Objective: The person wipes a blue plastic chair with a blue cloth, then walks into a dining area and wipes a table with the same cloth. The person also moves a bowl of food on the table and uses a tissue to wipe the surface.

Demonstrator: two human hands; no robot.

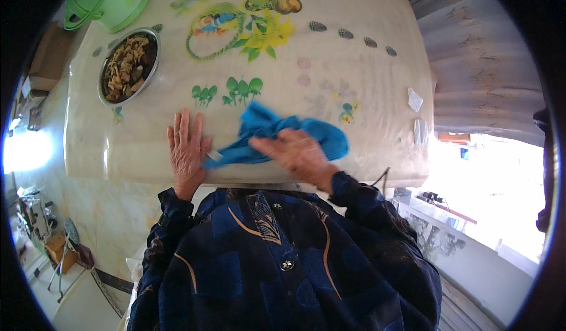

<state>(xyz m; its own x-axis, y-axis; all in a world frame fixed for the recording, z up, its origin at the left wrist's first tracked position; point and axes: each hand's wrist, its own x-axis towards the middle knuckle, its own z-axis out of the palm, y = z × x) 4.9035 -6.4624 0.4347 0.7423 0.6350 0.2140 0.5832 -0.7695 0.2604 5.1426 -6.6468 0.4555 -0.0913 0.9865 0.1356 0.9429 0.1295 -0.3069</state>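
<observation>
A crumpled blue cloth (325,136) lies near the front edge of a table with a printed plastic cover (274,87). My right hand (300,156) presses on the cloth, fingers spread over it and slightly blurred. Just left of the cloth, my left hand (186,149) rests flat on the cover, palm down, with its thumb close to the cloth's left end. Whether the thumb touches the cloth I cannot tell. Nothing is held in the left hand.
A metal bowl (158,61) of dried brownish pieces stands at the left. Behind it is a green plastic container (126,3) with a handle. Two whitish scraps, one above (414,100) the other (420,131), lie near the right edge. A curtain (482,65) hangs beyond that side.
</observation>
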